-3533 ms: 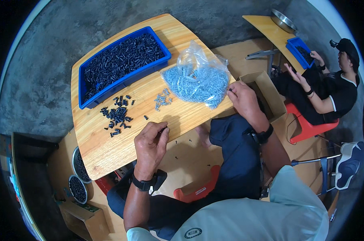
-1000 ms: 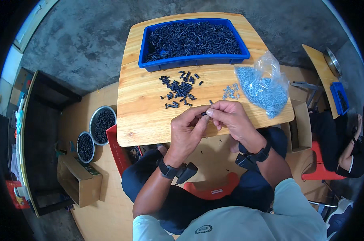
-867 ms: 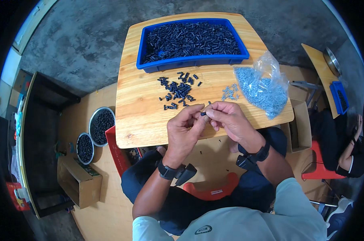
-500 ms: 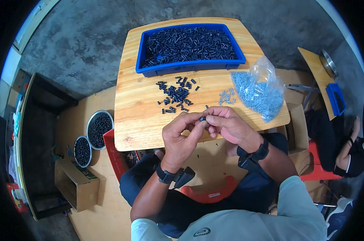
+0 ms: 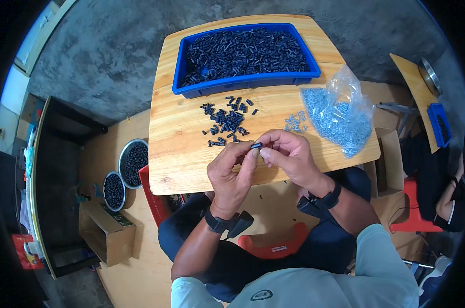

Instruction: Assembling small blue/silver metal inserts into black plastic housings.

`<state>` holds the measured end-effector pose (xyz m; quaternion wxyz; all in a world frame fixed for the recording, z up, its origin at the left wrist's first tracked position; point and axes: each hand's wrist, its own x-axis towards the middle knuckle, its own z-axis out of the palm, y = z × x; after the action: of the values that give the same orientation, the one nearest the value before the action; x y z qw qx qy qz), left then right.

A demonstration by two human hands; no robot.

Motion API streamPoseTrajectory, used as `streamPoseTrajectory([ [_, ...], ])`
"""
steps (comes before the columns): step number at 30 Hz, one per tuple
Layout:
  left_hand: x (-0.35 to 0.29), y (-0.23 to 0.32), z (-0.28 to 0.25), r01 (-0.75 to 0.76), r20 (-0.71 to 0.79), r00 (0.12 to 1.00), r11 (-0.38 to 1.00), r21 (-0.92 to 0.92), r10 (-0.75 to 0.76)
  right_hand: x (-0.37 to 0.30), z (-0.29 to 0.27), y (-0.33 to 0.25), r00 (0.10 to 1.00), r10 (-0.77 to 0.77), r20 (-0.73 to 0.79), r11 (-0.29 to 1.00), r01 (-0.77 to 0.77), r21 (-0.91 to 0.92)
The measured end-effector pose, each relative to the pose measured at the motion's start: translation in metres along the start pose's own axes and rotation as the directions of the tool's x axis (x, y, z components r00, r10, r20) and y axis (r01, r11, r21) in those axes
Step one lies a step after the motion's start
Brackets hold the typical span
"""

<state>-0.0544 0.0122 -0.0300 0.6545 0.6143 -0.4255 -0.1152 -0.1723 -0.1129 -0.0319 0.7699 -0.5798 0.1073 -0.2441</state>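
Note:
Between the fingertips of both hands sits a small black cylindrical piece (image 5: pixel 256 146), held over the near edge of the wooden table (image 5: pixel 176 159). My left hand (image 5: pixel 231 167) pinches it with thumb and forefinger. My right hand (image 5: pixel 289 158) closes on its other side, thumb and fingertips together. Just beyond my hands lies a loose pile of similar black pieces (image 5: pixel 228 121). A few small silvery screws (image 5: pixel 295 122) are scattered to the right, beside a clear plastic bag (image 5: pixel 340 120) full of them.
A blue tray (image 5: pixel 248 82) heaped with black pieces stands at the table's far side. On the floor at left are two metal bowls (image 5: pixel 121 169) of black parts and an open cardboard box (image 5: pixel 109 238). Another person (image 5: pixel 438 190) sits at right near a smaller table (image 5: pixel 415 97).
The black piece between my fingers now shows more of its length. My hands stay close together. The whole view has shifted slightly.

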Motion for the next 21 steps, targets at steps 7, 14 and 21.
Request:
streamPoseTrajectory([
  [7, 0.0007, 0.0014, 0.0064, 0.133, 0.052, 0.991, 0.973, -0.188, -0.125, 0.0025, 0.0028, 0.0032, 0.968, -0.248, -0.047, 0.964, 0.241, -0.116],
  [14, -0.0017, -0.0010, 0.0062, 0.183, 0.090, 0.982, 0.963, -0.197, -0.168, 0.0022, 0.0042, -0.0019, 0.933, -0.356, -0.047, 0.866, 0.311, -0.393],
  [21, -0.0023, -0.0014, 0.0035, 0.237, 0.118, 0.970, 0.942, -0.239, -0.214, 0.0019, 0.0087, -0.0002, 0.909, -0.415, -0.036, 0.801, 0.347, -0.489],
])
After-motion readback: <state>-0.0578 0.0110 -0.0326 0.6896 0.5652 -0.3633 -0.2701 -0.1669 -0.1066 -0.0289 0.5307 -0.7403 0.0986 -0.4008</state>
